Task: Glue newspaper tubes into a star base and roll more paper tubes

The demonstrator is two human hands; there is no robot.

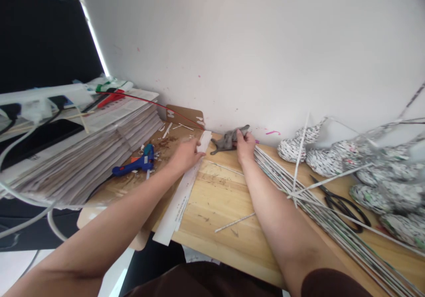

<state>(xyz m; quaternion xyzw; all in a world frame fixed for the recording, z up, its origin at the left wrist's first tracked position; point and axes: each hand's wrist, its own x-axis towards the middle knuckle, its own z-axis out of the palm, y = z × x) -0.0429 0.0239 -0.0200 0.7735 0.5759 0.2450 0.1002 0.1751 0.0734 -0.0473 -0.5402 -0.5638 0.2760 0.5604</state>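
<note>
My right hand [245, 146] is at the back of the wooden table, its fingers closed on a crumpled grey cloth-like piece [227, 140] with narrow ends, which lies near the wall. Over the upper part of some long white paper strips [184, 195] is my left hand [188, 155], thumb and fingers apart and nothing in them. Whether it touches the strips I cannot tell. A thin rolled paper stick [235, 222] lies between my forearms. Beside my right forearm runs a bundle of long paper sticks [318, 213].
A blue glue gun [136, 164] lies on brown board at left, beside a tall stack of newspapers [119, 142]. White cables and a power strip [43, 102] are further left. At right are black-handled scissors [341, 206] and several woven paper pieces [327, 157].
</note>
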